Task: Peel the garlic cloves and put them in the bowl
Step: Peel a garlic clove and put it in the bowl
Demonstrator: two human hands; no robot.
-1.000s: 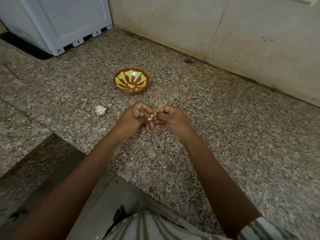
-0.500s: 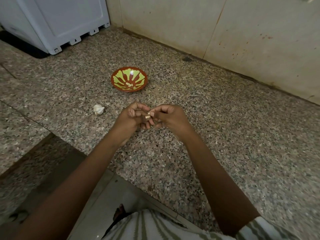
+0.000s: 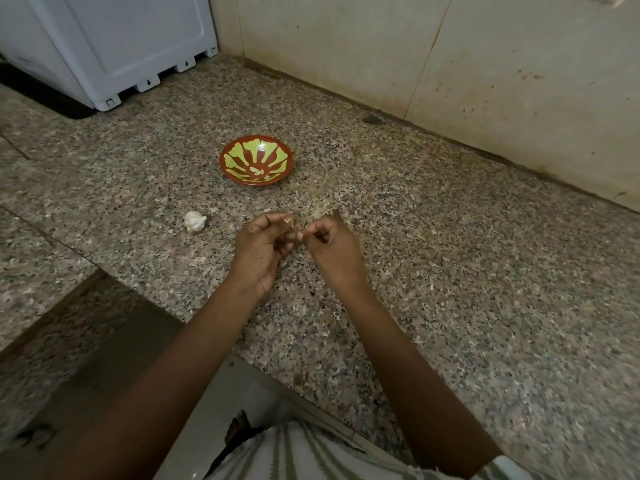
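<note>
From my remote view, the left hand pinches a small garlic clove at its fingertips just in front of the red-and-green bowl, while the right hand, touching it, is curled tight; I cannot tell what it grips. A few peeled cloves lie in the bowl, and a whole garlic bulb rests on the speckled granite floor to the bowl's near left.

The left hand and right hand, earlier pressed together, now sit slightly apart; the small pale garlic clove stays pinched in the left fingertips.
</note>
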